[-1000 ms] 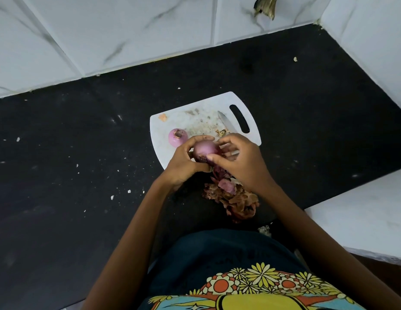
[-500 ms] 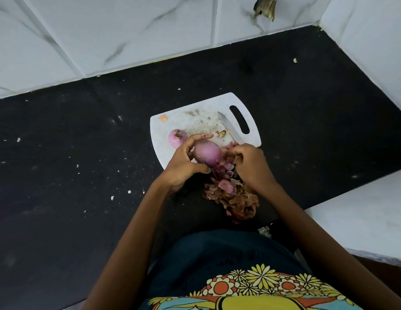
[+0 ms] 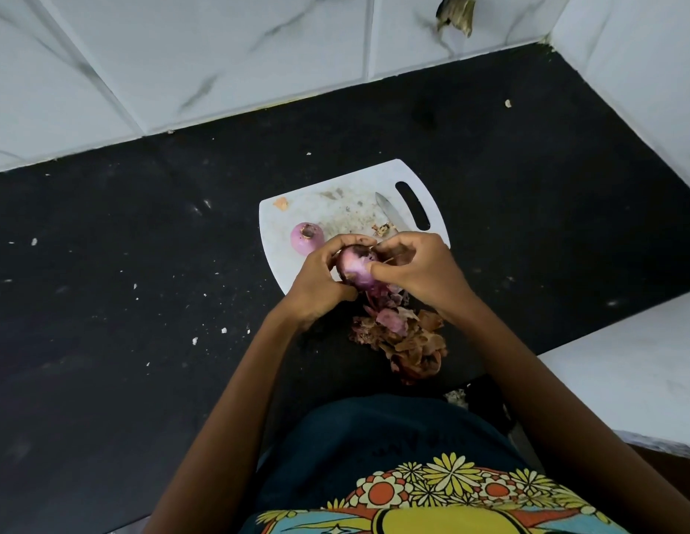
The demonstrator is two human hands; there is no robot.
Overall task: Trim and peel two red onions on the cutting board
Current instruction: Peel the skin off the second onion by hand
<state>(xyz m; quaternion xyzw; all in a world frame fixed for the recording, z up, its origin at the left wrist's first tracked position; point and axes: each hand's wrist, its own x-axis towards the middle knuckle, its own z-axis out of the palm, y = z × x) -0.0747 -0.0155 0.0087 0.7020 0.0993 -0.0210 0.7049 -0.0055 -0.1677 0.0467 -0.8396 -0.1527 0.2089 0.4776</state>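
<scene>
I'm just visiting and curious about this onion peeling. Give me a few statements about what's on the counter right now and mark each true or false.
1. Both hands hold one onion. True: the left hand and right hand grip it.
2. The knife is in the right hand. False: it lies on the cutting board.
3. A second onion sits on the board. True.
4. The peels are piled in a bowl. False: they lie on the dark counter just off the board.
5. The board is black. False: it is white.
</scene>
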